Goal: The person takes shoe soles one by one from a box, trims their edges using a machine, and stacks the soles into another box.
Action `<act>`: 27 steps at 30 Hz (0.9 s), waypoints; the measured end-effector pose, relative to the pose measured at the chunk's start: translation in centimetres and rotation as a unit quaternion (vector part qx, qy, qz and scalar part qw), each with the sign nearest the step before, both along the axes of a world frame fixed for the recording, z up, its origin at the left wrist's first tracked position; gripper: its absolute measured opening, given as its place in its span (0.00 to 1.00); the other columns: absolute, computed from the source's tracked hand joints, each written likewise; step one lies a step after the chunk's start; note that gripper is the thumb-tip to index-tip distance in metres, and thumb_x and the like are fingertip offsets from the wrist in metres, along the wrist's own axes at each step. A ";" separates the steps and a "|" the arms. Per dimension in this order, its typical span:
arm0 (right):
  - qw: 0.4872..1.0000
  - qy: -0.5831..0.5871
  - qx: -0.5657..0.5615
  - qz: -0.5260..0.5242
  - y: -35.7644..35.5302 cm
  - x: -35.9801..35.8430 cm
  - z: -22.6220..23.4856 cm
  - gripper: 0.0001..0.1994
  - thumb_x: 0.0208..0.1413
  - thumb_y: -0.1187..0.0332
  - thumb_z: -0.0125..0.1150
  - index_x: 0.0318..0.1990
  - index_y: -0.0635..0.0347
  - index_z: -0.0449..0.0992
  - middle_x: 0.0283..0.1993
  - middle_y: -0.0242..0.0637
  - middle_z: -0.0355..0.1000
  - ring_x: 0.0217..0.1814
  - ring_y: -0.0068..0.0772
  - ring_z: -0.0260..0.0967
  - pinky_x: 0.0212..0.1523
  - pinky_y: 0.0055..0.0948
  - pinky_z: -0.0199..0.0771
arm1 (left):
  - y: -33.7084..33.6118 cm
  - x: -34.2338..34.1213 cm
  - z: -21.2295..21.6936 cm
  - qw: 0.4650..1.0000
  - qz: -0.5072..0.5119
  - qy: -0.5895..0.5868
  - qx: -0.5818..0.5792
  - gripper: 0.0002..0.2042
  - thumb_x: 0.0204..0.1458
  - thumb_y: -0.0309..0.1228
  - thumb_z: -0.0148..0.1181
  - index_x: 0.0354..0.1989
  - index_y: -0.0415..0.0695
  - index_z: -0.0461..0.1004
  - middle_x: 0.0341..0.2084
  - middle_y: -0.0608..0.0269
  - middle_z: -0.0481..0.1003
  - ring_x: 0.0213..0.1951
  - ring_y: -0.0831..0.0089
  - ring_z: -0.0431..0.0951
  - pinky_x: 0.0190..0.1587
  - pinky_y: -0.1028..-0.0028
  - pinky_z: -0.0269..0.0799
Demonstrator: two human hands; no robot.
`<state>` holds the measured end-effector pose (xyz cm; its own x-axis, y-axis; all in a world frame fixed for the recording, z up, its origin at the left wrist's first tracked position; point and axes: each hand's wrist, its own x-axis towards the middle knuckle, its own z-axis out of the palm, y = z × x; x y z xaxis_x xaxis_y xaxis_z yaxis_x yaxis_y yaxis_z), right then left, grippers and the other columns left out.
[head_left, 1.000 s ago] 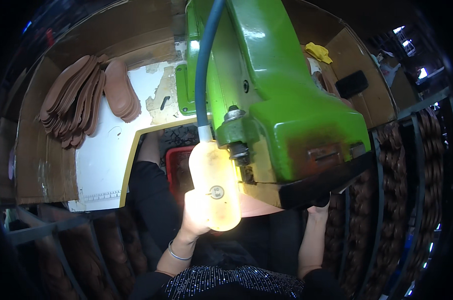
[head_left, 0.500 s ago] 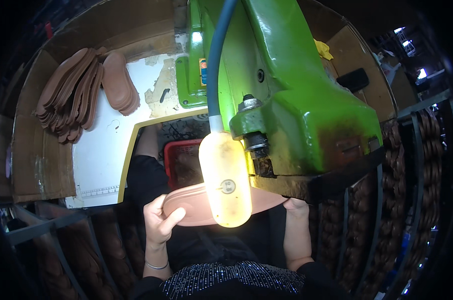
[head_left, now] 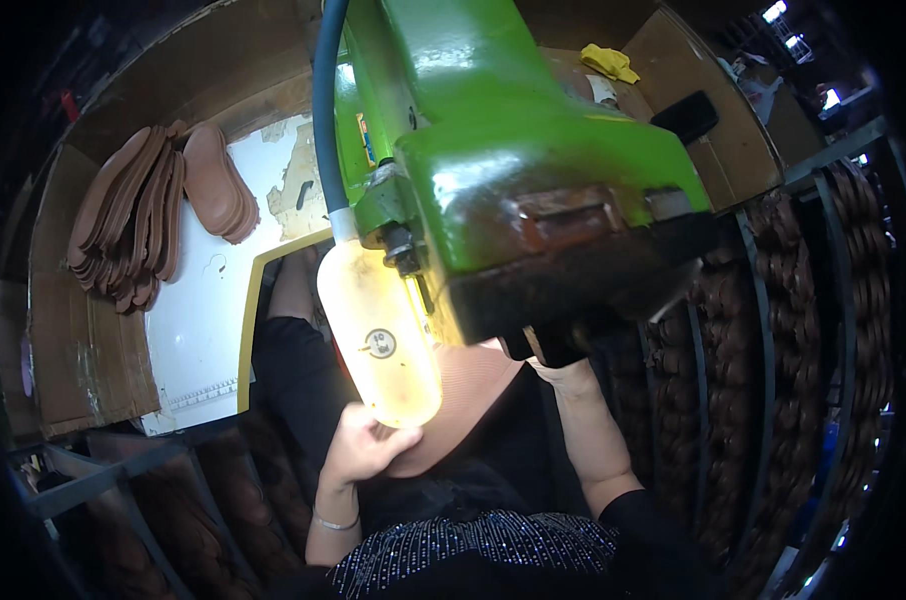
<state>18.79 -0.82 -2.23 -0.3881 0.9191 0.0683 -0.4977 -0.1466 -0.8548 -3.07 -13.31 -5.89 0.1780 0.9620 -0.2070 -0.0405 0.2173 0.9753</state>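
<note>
A pinkish-brown shoe sole [head_left: 470, 400] with a finely ribbed face is tilted under the green machine head. My left hand [head_left: 361, 447] grips its near left end, thumb on top. Part of the sole lies behind a glowing oval lamp [head_left: 378, 335] and the machine head. At the sole's far right end is my right hand [head_left: 568, 374]; the machine's dark lower part covers its fingers, so its grip cannot be seen. The green machine [head_left: 563, 150] looms over both hands.
Several brown soles [head_left: 128, 220] are heaped on the white worktop [head_left: 198, 320], beside a smaller stack [head_left: 218, 185]. Cardboard walls [head_left: 83, 330] border the worktop. A yellow cloth [head_left: 610, 63] and a black object [head_left: 686, 117] rest at the far right. Racks of dark soles [head_left: 723, 400] stand on both sides.
The sole has turned from nearly level to steeply slanted, its left end nearer my body. My left hand has moved right and inward; my right hand has risen slightly. The view has shifted.
</note>
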 end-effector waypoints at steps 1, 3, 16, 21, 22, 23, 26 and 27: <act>0.989 -0.107 0.084 -0.051 -0.1 0.2 0.3 0.19 0.42 0.80 0.64 0.45 0.68 0.69 0.39 0.36 0.72 0.41 0.24 0.70 0.42 0.22 0.71 | 1.3 0.5 -0.4 1.000 0.010 0.001 -0.004 0.18 0.47 0.29 0.62 0.45 0.33 0.71 0.37 0.61 0.76 0.39 0.76 0.73 0.45 0.76 0.68; 0.979 -0.157 0.048 -0.119 -0.6 0.2 0.8 0.16 0.43 0.79 0.63 0.41 0.68 0.70 0.37 0.35 0.72 0.38 0.21 0.69 0.40 0.21 0.69 | 3.4 0.3 -0.7 1.000 0.029 0.004 -0.008 0.18 0.47 0.29 0.63 0.46 0.33 0.71 0.38 0.61 0.76 0.39 0.76 0.73 0.45 0.76 0.68; 0.992 -0.065 0.023 -0.104 -2.3 0.5 -2.6 0.19 0.44 0.81 0.56 0.46 0.68 0.67 0.42 0.36 0.70 0.45 0.25 0.68 0.47 0.23 0.66 | 2.7 -0.9 3.6 0.979 0.072 0.178 0.068 0.10 0.40 0.26 0.63 0.30 0.34 0.73 0.23 0.55 0.75 0.21 0.72 0.73 0.27 0.76 0.66; 0.963 -0.190 0.184 -0.048 -2.2 -1.4 -1.7 0.25 0.46 0.86 0.55 0.53 0.68 0.58 0.47 0.39 0.66 0.50 0.28 0.66 0.53 0.28 0.66 | 0.3 -0.8 3.1 0.966 0.146 0.195 0.087 0.08 0.44 0.23 0.61 0.31 0.32 0.71 0.18 0.54 0.73 0.19 0.80 0.72 0.23 0.79 0.65; 0.927 -0.325 0.182 -0.033 -2.3 -1.2 -1.1 0.24 0.46 0.85 0.56 0.53 0.68 0.58 0.47 0.39 0.66 0.50 0.28 0.65 0.53 0.28 0.66 | 0.4 -0.1 3.2 0.961 0.176 0.181 0.108 0.08 0.44 0.23 0.61 0.31 0.32 0.71 0.17 0.53 0.72 0.20 0.83 0.72 0.23 0.78 0.65; 0.950 -0.272 0.143 -0.049 -2.2 -1.3 -1.4 0.25 0.47 0.85 0.57 0.54 0.68 0.57 0.47 0.39 0.66 0.50 0.28 0.66 0.53 0.28 0.66 | 0.9 0.6 3.1 0.960 0.189 0.169 0.118 0.08 0.45 0.23 0.61 0.32 0.32 0.71 0.17 0.53 0.72 0.20 0.82 0.72 0.23 0.78 0.66; 0.982 -0.154 0.055 -0.099 -2.5 0.3 -1.9 0.18 0.48 0.80 0.57 0.49 0.69 0.65 0.39 0.33 0.70 0.41 0.20 0.67 0.44 0.20 0.67 | 3.1 2.1 2.5 0.945 0.174 0.216 0.171 0.07 0.44 0.23 0.62 0.30 0.33 0.73 0.22 0.54 0.76 0.23 0.71 0.78 0.27 0.76 0.71; 0.982 -0.097 0.003 -0.165 -2.6 0.0 -1.4 0.13 0.49 0.78 0.58 0.44 0.69 0.69 0.34 0.30 0.70 0.35 0.15 0.65 0.40 0.15 0.64 | 4.2 2.6 3.0 0.944 0.179 0.215 0.173 0.07 0.44 0.23 0.62 0.30 0.33 0.73 0.22 0.54 0.76 0.23 0.71 0.78 0.27 0.76 0.71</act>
